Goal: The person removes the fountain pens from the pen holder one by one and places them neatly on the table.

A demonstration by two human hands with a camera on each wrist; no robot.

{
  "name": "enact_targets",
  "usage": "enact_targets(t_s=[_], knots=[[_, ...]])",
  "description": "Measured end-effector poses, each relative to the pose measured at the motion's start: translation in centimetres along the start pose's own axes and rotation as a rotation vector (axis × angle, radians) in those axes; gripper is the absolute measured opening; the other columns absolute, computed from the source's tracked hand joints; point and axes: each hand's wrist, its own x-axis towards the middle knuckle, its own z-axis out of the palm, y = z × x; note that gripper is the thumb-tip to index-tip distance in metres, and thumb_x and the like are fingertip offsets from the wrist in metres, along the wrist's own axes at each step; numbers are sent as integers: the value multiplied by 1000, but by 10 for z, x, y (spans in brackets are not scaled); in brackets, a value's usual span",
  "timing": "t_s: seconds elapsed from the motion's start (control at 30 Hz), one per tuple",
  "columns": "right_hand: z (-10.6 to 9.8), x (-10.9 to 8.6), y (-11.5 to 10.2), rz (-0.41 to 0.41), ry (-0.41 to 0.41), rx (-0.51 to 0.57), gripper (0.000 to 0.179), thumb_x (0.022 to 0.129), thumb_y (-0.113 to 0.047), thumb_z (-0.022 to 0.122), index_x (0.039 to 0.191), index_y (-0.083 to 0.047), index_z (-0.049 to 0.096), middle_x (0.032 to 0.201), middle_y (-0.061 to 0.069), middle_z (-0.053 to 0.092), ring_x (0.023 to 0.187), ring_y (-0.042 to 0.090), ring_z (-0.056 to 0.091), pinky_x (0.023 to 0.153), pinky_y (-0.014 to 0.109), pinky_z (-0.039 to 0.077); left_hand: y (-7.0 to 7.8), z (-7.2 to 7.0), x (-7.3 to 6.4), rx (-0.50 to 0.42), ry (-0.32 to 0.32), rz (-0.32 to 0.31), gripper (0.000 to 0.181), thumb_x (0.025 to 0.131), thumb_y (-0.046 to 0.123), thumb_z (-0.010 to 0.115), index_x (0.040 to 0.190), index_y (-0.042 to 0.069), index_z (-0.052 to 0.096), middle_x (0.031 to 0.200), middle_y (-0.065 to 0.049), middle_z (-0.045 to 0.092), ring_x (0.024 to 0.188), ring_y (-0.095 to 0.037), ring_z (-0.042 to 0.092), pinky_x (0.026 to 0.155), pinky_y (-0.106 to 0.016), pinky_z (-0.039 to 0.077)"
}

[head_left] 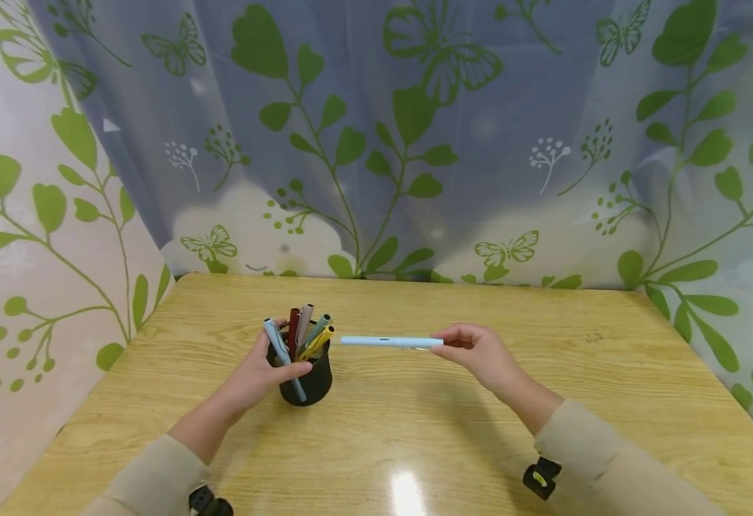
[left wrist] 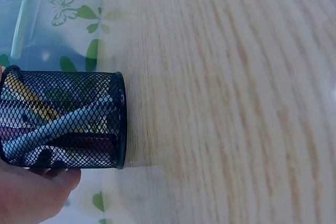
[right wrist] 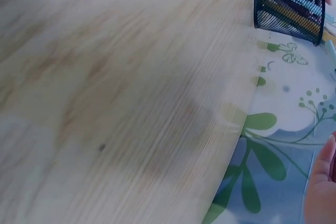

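In the head view, a black mesh pen cup (head_left: pixel 317 387) stands upright on the wooden table, left of centre. My left hand (head_left: pixel 254 376) holds it near the rim, thumb across the near side. Several capped pens lean inside it, among them a pale blue one (head_left: pixel 276 340), a dark red one (head_left: pixel 294 331) and a yellow one (head_left: pixel 319 342). My right hand (head_left: pixel 488 360) pinches one end of a light blue pen (head_left: pixel 383 342), held level above the table. Its free end points at the cup, a short gap from the yellow pen. The left wrist view shows the cup's mesh side (left wrist: pixel 68 114) closely.
The wooden table (head_left: pixel 376 430) spreads around both hands, with a bright glare spot near its front. A curtain (head_left: pixel 363 143) printed with green leaves and butterflies hangs behind the table's far edge, and similar cloth covers both sides.
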Motion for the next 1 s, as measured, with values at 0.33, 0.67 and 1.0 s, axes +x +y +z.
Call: enact_targets(t_s=[0.33, 0.67, 1.0], knots=[[-22, -9, 7, 6, 21, -13, 30, 84, -17, 70, 109, 0, 67, 101, 7, 64, 88, 16, 59, 76, 32, 50, -1, -1, -1, 10, 17, -30, 89, 82, 32, 72, 147, 20, 13, 151, -23, 11, 138, -38, 4, 103, -61, 17], [-39, -16, 11, 22, 35, -27, 34, 85, -20, 69, 112, 0, 65, 103, 8, 65, 91, 17, 60, 79, 34, 50, 0, 0, 0, 31, 21, -37, 90, 82, 34, 72, 148, 19, 13, 151, -23, 13, 138, -38, 6, 103, -61, 18], [-55, -13, 20, 20, 60, -107, 39, 87, -24, 67, 117, 0, 63, 107, 10, 64, 91, 13, 60, 83, 39, 48, -1, 0, 2, 62, 23, -42, 91, 81, 35, 73, 148, 20, 13, 150, -25, 13, 137, -41, 10, 101, -61, 22]])
